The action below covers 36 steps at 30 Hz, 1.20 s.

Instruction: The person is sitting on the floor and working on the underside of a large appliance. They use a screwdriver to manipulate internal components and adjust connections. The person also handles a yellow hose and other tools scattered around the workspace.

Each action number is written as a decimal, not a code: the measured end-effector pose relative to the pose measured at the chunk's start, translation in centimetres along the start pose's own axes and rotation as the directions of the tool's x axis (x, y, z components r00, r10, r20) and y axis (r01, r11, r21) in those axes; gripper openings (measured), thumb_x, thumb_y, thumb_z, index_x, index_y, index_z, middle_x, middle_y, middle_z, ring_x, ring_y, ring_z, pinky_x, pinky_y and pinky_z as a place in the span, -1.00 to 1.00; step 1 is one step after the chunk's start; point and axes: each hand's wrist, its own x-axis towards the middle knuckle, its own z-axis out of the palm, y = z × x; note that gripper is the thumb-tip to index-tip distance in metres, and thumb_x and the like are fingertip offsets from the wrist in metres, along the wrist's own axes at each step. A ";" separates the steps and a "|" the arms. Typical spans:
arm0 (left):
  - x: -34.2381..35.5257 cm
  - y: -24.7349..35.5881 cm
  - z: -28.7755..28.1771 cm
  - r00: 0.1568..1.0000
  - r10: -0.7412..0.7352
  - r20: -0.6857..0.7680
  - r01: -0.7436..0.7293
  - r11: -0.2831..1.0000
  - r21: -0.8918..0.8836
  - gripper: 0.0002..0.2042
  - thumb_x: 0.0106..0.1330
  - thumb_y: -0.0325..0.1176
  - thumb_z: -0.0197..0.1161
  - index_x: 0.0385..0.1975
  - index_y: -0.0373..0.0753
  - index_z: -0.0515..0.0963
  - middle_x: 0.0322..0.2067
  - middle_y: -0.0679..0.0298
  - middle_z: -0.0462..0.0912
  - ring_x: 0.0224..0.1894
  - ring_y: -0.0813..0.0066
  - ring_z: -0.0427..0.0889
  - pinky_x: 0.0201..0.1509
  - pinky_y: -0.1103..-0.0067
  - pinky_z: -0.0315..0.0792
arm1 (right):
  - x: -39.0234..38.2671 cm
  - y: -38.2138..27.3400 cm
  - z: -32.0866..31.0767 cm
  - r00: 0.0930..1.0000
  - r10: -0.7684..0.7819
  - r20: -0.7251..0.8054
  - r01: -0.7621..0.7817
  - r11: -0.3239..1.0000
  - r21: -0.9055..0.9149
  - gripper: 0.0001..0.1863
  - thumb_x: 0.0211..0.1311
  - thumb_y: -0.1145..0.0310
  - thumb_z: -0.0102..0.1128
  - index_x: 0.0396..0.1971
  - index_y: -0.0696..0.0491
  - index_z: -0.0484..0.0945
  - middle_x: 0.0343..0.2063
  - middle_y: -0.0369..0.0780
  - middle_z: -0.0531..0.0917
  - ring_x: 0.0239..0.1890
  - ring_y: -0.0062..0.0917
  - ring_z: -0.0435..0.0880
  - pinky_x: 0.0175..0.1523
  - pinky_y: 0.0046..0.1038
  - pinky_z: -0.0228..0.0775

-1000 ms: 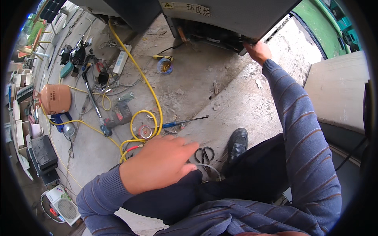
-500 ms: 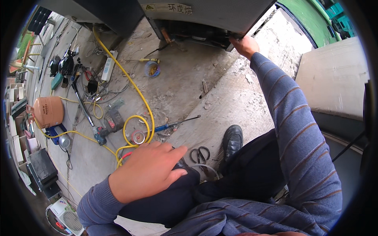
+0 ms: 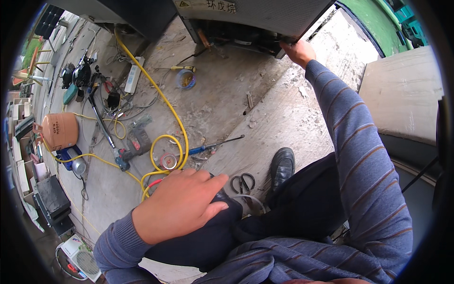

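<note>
Up at the front lower right corner of the grey cabinet (image 3: 257,14), my right hand (image 3: 298,53) has its fingers curled round the edge, fingertips hidden underneath. The cabinet's bottom has a dark open recess with a short copper-coloured pipe (image 3: 204,39). My left hand (image 3: 182,203) hovers over or rests on my left knee, loosely bent fingers apart, holding nothing. Just beyond it lie looped yellow hose (image 3: 185,142), a round pressure gauge (image 3: 168,161) and a blue-handled long tool (image 3: 198,149). Black scissors (image 3: 243,184) lie beside my shoe.
Left are a tan gas cylinder (image 3: 61,130), a white power strip (image 3: 133,75) and tangled tools with cables (image 3: 82,75). A cup of brass bits (image 3: 185,79) sits below the cabinet. At right stands a pale panel (image 3: 397,92), behind it a green surface (image 3: 378,26).
The view has shifted a little up and left over the scene. My right hand stays at the cabinet corner; my left hand has dropped slightly, its fingers still apart.
</note>
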 end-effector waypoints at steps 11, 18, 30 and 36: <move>-0.4 -0.1 0.1 1.000 -0.003 -0.005 0.002 1.000 -0.004 -0.49 0.35 -0.09 0.31 0.19 -0.29 0.51 -0.25 0.08 0.63 -0.16 0.02 0.62 -0.06 0.27 0.50 | -0.1 0.0 -0.1 0.999 -0.024 -0.026 0.024 1.000 -0.001 -0.49 0.37 -0.13 0.11 0.06 -0.06 0.67 -0.10 -0.01 0.75 -0.05 -0.07 0.72 0.04 -0.17 0.56; -0.4 -0.1 0.1 1.000 -0.007 -0.004 0.007 1.000 -0.010 -0.50 0.35 -0.09 0.31 0.18 -0.29 0.52 -0.25 0.08 0.64 -0.15 0.02 0.62 -0.05 0.26 0.50 | 0.1 0.0 -0.2 1.000 0.012 0.014 -0.012 0.999 0.031 -0.48 0.30 -0.14 0.20 0.10 -0.12 0.63 -0.03 -0.03 0.73 0.04 -0.09 0.69 0.12 -0.16 0.52; -0.2 0.0 0.0 1.000 -0.018 0.012 0.019 1.000 -0.015 -0.51 0.35 -0.11 0.31 0.17 -0.30 0.51 -0.25 0.07 0.64 -0.15 0.00 0.62 -0.05 0.26 0.49 | 0.5 0.9 0.6 1.000 -0.001 -0.024 0.002 0.999 0.038 -0.47 0.27 -0.16 0.23 0.06 -0.10 0.67 -0.07 -0.02 0.74 0.01 -0.08 0.70 0.11 -0.15 0.54; 0.2 0.1 -0.3 0.999 -0.036 0.015 0.037 0.998 -0.058 -0.49 0.32 -0.13 0.36 0.16 -0.32 0.52 -0.20 0.03 0.65 -0.14 -0.03 0.61 -0.05 0.26 0.49 | -0.4 -0.2 0.1 0.997 0.068 -0.043 -0.066 0.997 0.051 -0.44 0.24 -0.21 0.25 -0.01 -0.07 0.71 -0.12 -0.05 0.76 -0.05 -0.13 0.74 0.09 -0.16 0.57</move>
